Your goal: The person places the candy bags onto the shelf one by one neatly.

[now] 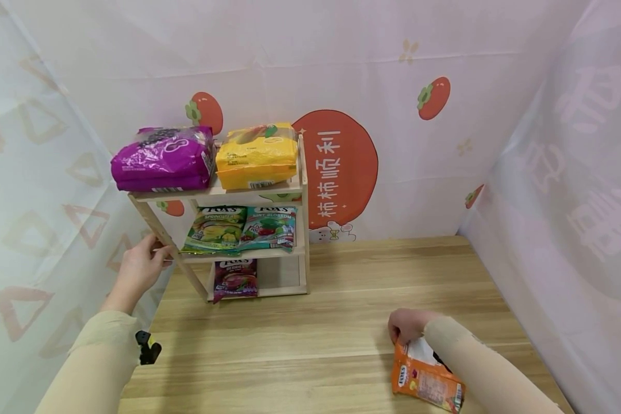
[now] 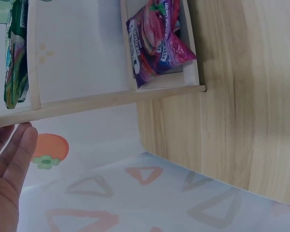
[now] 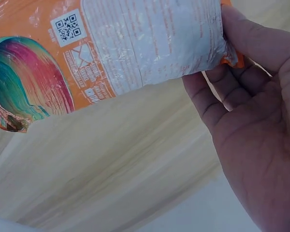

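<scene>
My right hand [image 1: 410, 325] pinches the end of an orange candy bag [image 1: 426, 376] with thumb and fingers, low over the table at right. The right wrist view shows the bag's printed back with a white text panel and QR code [image 3: 68, 28]. At left, fingertips of my left hand [image 1: 141, 265] touch the side post of a small wooden shelf [image 1: 253, 256]. In the left wrist view the fingers [image 2: 21, 150] reach up to the post's edge. A green bag [image 1: 217, 228] and a teal bag [image 1: 269, 227] lean side by side on the middle tier.
A purple bag [image 1: 163, 160] and a yellow bag [image 1: 257, 155] lie on the top tier. A dark berry-coloured bag [image 1: 236, 279] stands on the bottom tier. Printed cloth walls [image 1: 419, 172] enclose the wooden table [image 1: 290, 356] at the back and both sides.
</scene>
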### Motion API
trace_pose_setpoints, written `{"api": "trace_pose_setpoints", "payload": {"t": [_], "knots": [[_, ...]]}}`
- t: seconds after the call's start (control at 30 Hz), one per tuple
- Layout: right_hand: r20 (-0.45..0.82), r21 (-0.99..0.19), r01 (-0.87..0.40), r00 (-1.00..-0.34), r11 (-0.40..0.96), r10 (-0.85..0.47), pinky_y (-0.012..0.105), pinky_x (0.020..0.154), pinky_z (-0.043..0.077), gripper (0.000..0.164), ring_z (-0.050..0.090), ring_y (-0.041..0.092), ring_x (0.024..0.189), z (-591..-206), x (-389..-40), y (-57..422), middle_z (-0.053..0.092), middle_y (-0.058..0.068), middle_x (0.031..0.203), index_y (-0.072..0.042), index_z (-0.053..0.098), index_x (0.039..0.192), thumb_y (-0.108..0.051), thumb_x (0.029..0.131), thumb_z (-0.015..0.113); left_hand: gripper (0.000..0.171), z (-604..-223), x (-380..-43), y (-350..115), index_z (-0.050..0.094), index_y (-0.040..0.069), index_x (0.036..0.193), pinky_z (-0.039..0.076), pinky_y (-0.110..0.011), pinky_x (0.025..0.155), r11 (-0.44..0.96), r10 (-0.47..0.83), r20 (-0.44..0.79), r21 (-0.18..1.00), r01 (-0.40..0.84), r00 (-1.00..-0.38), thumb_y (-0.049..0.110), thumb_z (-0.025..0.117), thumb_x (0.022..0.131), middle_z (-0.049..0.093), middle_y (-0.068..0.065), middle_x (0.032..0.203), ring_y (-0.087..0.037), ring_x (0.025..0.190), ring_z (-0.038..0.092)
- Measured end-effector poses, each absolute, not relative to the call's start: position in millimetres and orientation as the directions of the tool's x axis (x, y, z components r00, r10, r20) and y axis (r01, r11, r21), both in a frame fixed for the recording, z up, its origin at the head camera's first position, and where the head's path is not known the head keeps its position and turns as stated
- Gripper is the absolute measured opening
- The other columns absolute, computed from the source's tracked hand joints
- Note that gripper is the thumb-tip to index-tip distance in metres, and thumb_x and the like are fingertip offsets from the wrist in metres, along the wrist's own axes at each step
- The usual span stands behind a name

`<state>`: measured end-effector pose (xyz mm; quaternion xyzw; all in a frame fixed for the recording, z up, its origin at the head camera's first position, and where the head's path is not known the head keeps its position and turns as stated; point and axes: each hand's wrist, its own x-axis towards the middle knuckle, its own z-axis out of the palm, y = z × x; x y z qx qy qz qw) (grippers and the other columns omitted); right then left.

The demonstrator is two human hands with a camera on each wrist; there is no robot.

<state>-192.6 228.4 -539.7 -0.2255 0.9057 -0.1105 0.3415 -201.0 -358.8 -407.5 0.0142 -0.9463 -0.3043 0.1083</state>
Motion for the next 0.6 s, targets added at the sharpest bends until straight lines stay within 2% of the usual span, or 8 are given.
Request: {"api": "trace_pose_setpoints", "payload": {"t": [0.17,0.37,0.6], "knots": [[-0.507,-0.39,-0.4,-0.658,0.829,-0.556,0.023,0.059,0.039,0.026,0.048,0.007,0.065,-526.0,-202.3,223.0,0.056,-0.007,0.073,-0.014,0.065,0.075,0.011,0.08,0.066,0.028,-407.6,-201.1,-358.8,0.054,-0.006,0.121,0.062,-0.036,0.071,0.815,-0.093,0.198,0.578,0.04,-0.976,0.018,0.048,0.109,0.067,-0.033,0.11,-0.042,0.094,0.072],[-0.479,-0.389,-0.427,-0.663,0.816,-0.575,0.024,0.061,0.041,0.026,0.048,0.008,0.066,-510.8,-214.3,213.1,0.054,-0.007,0.074,-0.016,0.063,0.076,0.007,0.087,0.067,0.027,-407.6,-200.7,-358.4,0.054,-0.006,0.12,0.062,-0.037,0.07,0.813,-0.091,0.196,0.581,0.041,-0.976,0.018,0.048,0.109,0.067,-0.032,0.108,-0.042,0.093,0.072],[-0.362,-0.42,-0.537,-0.64,0.732,-0.678,0.026,0.066,0.045,0.022,0.047,0.009,0.072,-487.3,-232.4,199.5,0.052,-0.006,0.08,-0.014,0.064,0.079,0.004,0.089,0.067,0.028,-407.7,-201.3,-358.8,0.054,-0.006,0.121,0.062,-0.037,0.071,0.809,-0.092,0.182,0.587,0.034,-0.979,0.018,0.047,0.11,0.067,-0.032,0.108,-0.042,0.094,0.072]]}}
